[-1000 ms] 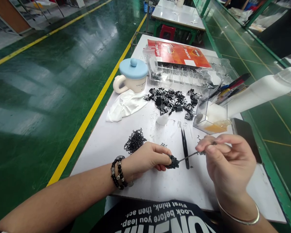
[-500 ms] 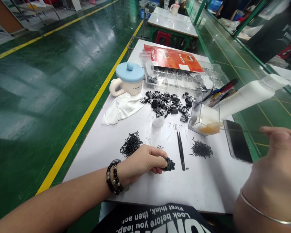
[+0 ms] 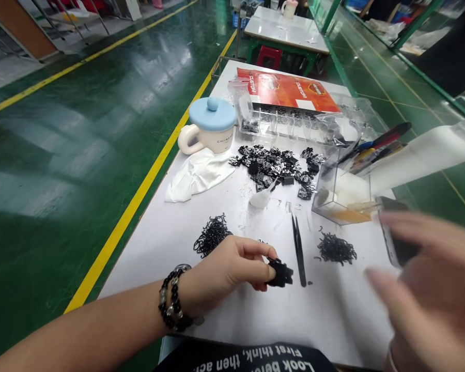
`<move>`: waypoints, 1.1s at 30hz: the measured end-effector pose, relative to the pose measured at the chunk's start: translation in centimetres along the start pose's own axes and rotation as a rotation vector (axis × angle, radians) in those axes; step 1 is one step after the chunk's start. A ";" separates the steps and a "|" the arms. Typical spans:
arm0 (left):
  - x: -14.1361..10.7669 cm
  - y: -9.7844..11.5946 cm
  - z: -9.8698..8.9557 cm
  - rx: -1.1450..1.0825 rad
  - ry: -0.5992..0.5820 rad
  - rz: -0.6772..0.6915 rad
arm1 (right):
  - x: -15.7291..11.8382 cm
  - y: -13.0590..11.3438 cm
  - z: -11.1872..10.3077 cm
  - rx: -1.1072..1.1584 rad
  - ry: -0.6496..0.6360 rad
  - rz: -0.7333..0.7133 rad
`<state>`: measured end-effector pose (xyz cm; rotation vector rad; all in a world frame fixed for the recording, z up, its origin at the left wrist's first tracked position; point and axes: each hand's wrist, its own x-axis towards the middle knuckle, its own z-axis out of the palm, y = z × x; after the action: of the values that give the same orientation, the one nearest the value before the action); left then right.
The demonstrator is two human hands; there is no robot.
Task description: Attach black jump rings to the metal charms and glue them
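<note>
My left hand (image 3: pixel 242 263) pinches a small black plastic part with notched edges (image 3: pixel 281 273) between thumb and fingers, just above the table. My right hand (image 3: pixel 418 279) is at the right, smeared by motion, thumb and fingers apart with nothing visible between them. Black tweezers (image 3: pixel 299 250) lie on the table just right of the held part. A pile of small curved black pieces (image 3: pixel 213 235) is behind my left hand, and a second pile of small black pieces (image 3: pixel 337 248) lies between the tweezers and my right hand.
Farther back are many black and metallic parts (image 3: pixel 273 165), a small white dropper (image 3: pixel 260 199), a white cloth (image 3: pixel 199 175) and a blue-lidded mug (image 3: pixel 213 126). A clear pen holder (image 3: pixel 339 201) and phone (image 3: pixel 401 248) stand right. An orange sheet (image 3: pixel 290 90) covers a divided tray (image 3: pixel 271 126).
My right hand has moved left and spread its fingers; the thin tool it held is no longer visible. The view has shifted slightly, with my left hand still holding the black part.
</note>
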<state>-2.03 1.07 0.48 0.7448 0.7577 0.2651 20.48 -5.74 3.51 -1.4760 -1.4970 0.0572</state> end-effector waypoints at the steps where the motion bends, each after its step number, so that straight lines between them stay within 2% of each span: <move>1: 0.0 0.0 0.0 -0.005 -0.007 0.001 | -0.7 -0.9 0.6 0.008 -0.237 -0.096; 3: 0.2 -0.1 -0.1 -0.019 -0.016 0.007 | -1.7 -1.7 1.7 -0.037 -0.503 -0.248; 6: 0.4 -0.1 -0.2 -0.055 -0.008 0.002 | -2.2 -1.5 3.0 -0.040 -0.588 -0.331; 11: 0.5 0.4 -0.4 -0.062 0.003 -0.068 | -1.7 -1.1 3.7 0.008 -0.563 -0.247; 18: 0.5 0.6 -0.4 -0.042 -0.026 -0.078 | -1.9 -1.4 4.3 0.079 -0.566 -0.200; 33: 0.7 0.2 -0.4 -0.064 -0.021 -0.143 | -2.0 -1.3 4.3 0.097 -0.582 -0.147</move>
<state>-1.80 1.79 0.04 0.6291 0.7749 0.1514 16.28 -5.15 0.99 -1.3257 -2.0293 0.4990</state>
